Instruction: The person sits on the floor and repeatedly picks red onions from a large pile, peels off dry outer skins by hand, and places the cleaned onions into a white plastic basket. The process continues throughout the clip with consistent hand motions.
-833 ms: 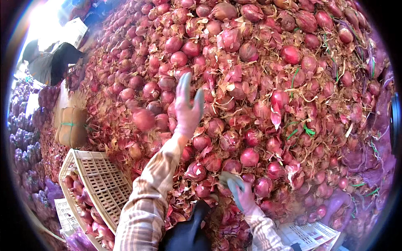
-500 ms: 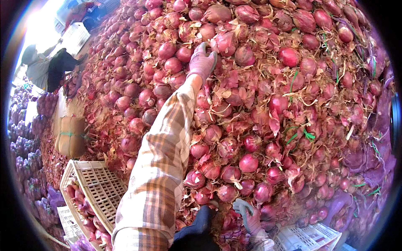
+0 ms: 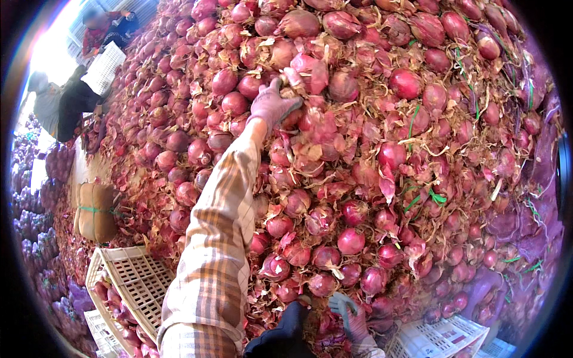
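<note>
A broad heap of red onions (image 3: 350,241) with loose dry skins fills most of the view. My left hand (image 3: 271,106), in a pinkish glove with grey fingers, reaches far into the heap at the end of a plaid sleeve. Its thumb and fingers curve round a red onion (image 3: 290,119), which the hand partly hides. Just beyond the fingertips, another onion (image 3: 311,70) looks blurred. Low in the view, my right hand (image 3: 352,317), gloved the same way, hangs with fingers apart and nothing in them, close to the onions at the heap's near edge.
A cream plastic crate (image 3: 140,280) of onions stands lower left; a white crate (image 3: 439,337) sits lower right. My dark-clothed leg (image 3: 286,331) is between. A tied brown bundle (image 3: 95,212), purple net sacks (image 3: 42,221) and two people (image 3: 59,107) (image 3: 104,30) are at left.
My left hand has come slightly nearer and left, its fingers now round an onion. The onion beyond it has become blurred. The far person's white crate has shifted. My right hand stays low.
</note>
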`<state>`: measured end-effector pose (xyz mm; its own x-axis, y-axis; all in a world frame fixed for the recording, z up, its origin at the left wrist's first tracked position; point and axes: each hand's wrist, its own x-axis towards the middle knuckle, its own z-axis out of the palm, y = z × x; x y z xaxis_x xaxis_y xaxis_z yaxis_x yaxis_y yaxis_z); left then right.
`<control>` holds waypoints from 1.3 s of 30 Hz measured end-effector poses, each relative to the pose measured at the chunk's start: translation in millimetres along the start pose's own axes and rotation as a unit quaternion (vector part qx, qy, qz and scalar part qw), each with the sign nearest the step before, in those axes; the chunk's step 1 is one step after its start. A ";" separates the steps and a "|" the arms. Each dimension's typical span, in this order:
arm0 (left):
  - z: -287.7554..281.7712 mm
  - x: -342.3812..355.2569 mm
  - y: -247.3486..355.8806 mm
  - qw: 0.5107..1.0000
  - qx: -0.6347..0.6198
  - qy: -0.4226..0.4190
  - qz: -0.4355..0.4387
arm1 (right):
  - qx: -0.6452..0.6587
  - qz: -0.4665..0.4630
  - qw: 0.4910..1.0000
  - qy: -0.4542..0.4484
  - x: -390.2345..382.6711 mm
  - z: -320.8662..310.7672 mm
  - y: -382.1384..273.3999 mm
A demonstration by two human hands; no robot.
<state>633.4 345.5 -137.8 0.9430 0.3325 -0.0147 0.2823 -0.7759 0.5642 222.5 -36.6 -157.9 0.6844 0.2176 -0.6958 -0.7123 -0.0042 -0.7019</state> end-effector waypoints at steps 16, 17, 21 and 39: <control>43.9 -220.4 -30.6 0.960 -0.031 -0.021 0.276 | -0.117 -0.045 0.988 -0.085 17.8 27.1 7.9; 45.9 -233.7 -26.0 0.962 -0.049 -0.117 0.240 | -0.132 -0.062 0.985 -0.088 18.5 29.9 3.0; 90.8 -294.2 -31.1 0.953 -0.083 -0.088 0.278 | -0.160 -0.093 0.979 -0.091 9.1 44.4 -15.6; 44.6 -225.0 -35.6 0.953 -0.097 0.203 0.202 | -0.148 -0.061 0.984 -0.073 3.1 19.3 23.6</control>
<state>419.0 274.4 -191.3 0.8105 0.2384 0.5351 -0.1646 -0.7840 0.5985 204.9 -17.2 -173.7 0.7176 0.3712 -0.5893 -0.5342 -0.2496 -0.8077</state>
